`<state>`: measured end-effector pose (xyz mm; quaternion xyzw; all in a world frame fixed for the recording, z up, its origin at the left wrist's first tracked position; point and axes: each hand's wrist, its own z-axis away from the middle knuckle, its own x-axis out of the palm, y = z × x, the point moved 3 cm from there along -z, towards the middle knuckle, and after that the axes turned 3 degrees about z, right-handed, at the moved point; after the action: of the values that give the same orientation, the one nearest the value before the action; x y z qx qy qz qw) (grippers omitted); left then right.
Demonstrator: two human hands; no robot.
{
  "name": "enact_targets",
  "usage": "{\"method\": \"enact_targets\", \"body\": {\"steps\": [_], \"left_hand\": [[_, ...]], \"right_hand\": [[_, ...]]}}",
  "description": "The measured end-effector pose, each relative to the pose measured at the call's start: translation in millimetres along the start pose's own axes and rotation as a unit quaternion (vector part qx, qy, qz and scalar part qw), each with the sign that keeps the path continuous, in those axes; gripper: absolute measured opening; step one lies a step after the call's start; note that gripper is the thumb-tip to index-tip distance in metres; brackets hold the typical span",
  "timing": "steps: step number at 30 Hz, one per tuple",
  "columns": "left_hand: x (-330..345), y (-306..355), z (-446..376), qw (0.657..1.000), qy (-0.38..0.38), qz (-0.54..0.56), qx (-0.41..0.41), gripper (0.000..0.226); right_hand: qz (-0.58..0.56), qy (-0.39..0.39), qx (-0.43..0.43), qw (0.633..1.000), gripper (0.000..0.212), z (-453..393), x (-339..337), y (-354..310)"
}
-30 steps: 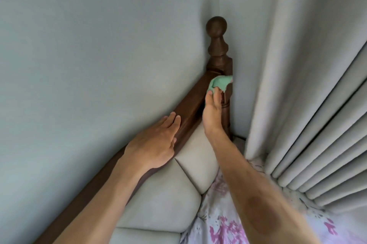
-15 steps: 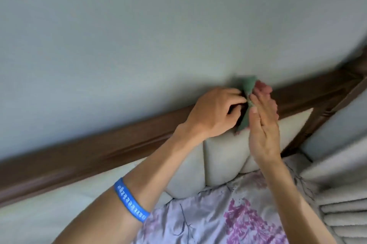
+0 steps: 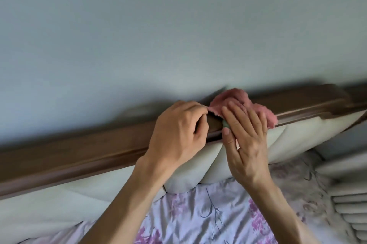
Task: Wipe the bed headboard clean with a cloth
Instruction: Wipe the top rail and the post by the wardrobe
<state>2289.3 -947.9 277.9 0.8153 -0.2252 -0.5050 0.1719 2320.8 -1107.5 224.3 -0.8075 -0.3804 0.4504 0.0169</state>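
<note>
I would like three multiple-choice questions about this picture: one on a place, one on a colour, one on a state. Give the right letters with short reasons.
1. Where does the pink fluffy cloth lie?
A. on the dark brown wooden headboard rail
B. on the floral bedsheet
C. on the curtain

2. What colour is the padded headboard cushion?
A. black
B. cream
C. red

3. How is the left hand?
A. flat on the wall
B. hanging free
C. curled, its grip pinching the cloth's edge

Key: 1 A, the cloth drapes over the rail; 2 B, the padding is pale cream; 3 C, curled fingers meet the cloth, while the right hand presses flat.
</note>
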Motion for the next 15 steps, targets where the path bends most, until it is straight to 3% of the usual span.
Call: {"method": "enact_targets", "body": {"steps": [4, 9, 11, 15], "left_hand": [[-23.6, -31.5, 27.0, 0.994, -0.092, -0.065, 0.005, 0.031], [-28.3, -37.0, 15.7, 0.983, -0.178, -0.038, 0.027, 0.042], [-23.6, -34.9, 10.6, 0.982, -0.183, -0.021, 0.027, 0.040], [-29.0, -35.2, 16.4, 0.992, -0.115, 0.043, 0.012, 0.023]], "right_hand": [[0.014, 0.013, 0.021, 1.000, 0.040, -1.0, 12.1, -24.3], [0.017, 0.031, 0.035, 0.999, 0.040, 0.1, 13.0, -23.5], [0.008, 0.017, 0.053, 0.998, 0.041, -0.8, 11.9, -30.9], [-0.012, -0.056, 0.016, 0.998, 0.049, 17.6, 20.0, -72.0]]}}
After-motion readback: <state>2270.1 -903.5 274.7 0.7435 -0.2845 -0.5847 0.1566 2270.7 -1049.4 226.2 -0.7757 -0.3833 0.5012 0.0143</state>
